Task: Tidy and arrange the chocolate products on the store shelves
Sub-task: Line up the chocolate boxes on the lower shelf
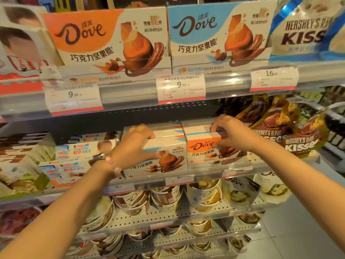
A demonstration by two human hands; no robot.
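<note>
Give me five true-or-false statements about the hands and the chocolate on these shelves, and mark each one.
1. The left hand grips the blue Dove box on the middle shelf. True.
2. The right hand holds a Hershey's bag. False: it pinches the orange Dove box; the Hershey's bags sit untouched to its right.
3. The two Dove boxes stand side by side. True.
4. The Kinder boxes lie right of the Dove boxes. False: they lie to the left.
5. The left wrist is bare. False: it wears a bracelet.

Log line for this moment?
left hand: grips blue Dove box | right hand: grips orange Dove box | middle shelf
</note>
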